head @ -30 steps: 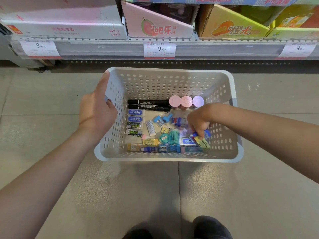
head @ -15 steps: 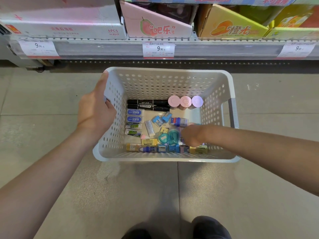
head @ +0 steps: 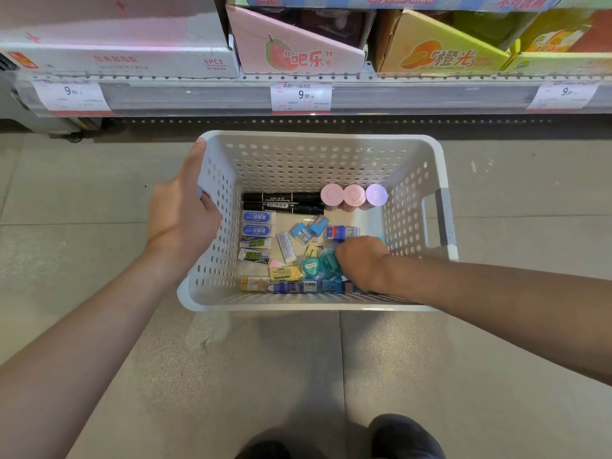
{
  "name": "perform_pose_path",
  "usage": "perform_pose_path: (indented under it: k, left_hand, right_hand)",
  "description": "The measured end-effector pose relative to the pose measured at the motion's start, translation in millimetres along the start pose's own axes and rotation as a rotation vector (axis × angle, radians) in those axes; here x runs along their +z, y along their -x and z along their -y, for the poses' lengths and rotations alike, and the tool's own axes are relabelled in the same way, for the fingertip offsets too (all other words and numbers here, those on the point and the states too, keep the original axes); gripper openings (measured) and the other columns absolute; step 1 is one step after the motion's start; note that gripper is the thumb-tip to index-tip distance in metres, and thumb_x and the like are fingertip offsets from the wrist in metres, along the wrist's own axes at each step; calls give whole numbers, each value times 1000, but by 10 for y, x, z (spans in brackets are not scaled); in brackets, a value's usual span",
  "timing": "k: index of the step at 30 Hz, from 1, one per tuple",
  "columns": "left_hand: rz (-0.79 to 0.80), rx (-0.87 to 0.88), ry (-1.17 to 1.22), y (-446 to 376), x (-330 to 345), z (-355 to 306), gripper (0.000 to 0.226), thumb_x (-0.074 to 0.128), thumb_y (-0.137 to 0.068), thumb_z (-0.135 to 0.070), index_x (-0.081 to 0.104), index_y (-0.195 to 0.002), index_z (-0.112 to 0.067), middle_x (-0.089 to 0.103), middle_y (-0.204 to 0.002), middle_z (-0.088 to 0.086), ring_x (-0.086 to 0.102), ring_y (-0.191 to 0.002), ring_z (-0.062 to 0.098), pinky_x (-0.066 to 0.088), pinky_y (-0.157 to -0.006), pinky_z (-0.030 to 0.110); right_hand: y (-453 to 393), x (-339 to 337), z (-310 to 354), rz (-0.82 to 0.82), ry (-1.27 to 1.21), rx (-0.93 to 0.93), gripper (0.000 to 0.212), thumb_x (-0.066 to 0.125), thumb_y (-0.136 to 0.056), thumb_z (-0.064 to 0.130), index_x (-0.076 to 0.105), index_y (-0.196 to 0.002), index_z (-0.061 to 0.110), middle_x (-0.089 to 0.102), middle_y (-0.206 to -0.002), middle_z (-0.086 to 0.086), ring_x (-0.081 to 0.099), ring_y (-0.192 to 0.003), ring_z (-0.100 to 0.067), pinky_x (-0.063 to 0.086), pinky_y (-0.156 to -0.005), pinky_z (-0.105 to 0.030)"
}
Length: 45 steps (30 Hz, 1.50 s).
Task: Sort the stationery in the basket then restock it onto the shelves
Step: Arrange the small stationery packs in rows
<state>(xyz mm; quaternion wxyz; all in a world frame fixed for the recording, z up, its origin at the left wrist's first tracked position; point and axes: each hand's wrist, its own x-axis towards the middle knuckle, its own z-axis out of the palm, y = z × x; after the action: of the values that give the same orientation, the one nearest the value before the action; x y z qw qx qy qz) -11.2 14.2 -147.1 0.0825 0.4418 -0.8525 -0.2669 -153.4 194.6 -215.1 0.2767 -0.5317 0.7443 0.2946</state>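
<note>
Left grip [head: 182, 213] curled round basket [head: 318, 140] wall; right grip [head: 359, 260] knuckles-up among stationery, hold unclear.

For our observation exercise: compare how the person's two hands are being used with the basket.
The left hand grips the basket at its left rim from outside; the right hand reaches down inside among the small stationery. The left hand's thumb lies along the rim; the right hand's fingers are hidden beneath it. Both are bare.
</note>
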Motion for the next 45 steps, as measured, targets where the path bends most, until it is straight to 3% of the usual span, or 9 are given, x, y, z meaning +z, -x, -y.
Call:
perform_pose_path:
  k: [11,15,20,23,27,31,36,42,45]
  left_hand:
    - [7,14,44,-11,14,32,72,41,-90,2,21,-151,-29,39,-58,4,40,-50,18,40,-50,36]
    - [2,1,51,-9,10,5,72,42,-89,4,22,-152,-25,36,-56,3,35,-51,15,31,-49,29]
    - [4,25,73,1,5,21,73,41,-88,5,22,-152,-24,34,-54,4,33,-49,16,29,-48,30]
    - [-3,27,75,-1,12,40,72,41,-89,4,23,-152,-26,34,-56,4,33,-50,16,29,-49,31]
    - [-7,15,84,10,-2,21,71,40,-89,2,24,-151,-29,31,-57,1,33,-52,14,29,-49,33]
    - [-8,28,95,6,0,29,72,40,-88,3,24,-151,-27,30,-58,-1,31,-50,14,28,-48,32]
    - [-2,16,105,-5,16,44,72,41,-89,2,24,-151,-29,34,-67,1,34,-57,16,27,-50,29]
    - [-1,3,106,10,13,27,71,40,-90,0,22,-151,-32,36,-65,-1,36,-56,14,29,-48,30]
    - [-1,10,90,7,10,26,71,41,-90,1,22,-151,-31,36,-64,-1,35,-54,13,31,-48,29]
  right_hand:
    - [112,-451,-80,-38,-100,21,16,49,-92,11,55,-107,10,58,-103,-7,58,-96,-24,39,-67,-29]
    - [-73,-709,46,-160,-931,-10,16,60,-87,17,60,-88,1,59,-79,-7,57,-74,-20,47,-60,-29]
    - [-555,-670,477,148,-2074,260,20,42,-98,-1,51,-115,-4,59,-119,-16,61,-66,-16,48,-45,-12]
    - [-800,-656,606,92,-2105,429,35,36,-99,0,40,-133,-5,59,-121,-17,64,-91,-21,49,-52,-15]
    - [-1046,-540,638,-32,-1939,501,34,58,-87,9,55,-119,-2,63,-117,-16,64,-100,-27,54,-90,-35]
    - [-1143,-506,674,-106,-1615,577,32,74,-78,27,70,-101,4,72,-98,-10,69,-88,-21,58,-71,-31]
    - [-1024,-593,678,-109,-1380,574,27,67,-84,34,67,-95,9,58,-76,-4,47,-58,-14,26,-30,-18]
    - [-796,-558,710,-261,-1593,473,28,63,-89,23,62,-108,3,66,-105,-12,62,-94,-24,45,-69,-26]
    - [-610,-520,710,-274,-1344,280,30,62,-89,19,53,-114,6,62,-111,-13,61,-100,-27,47,-72,-30]
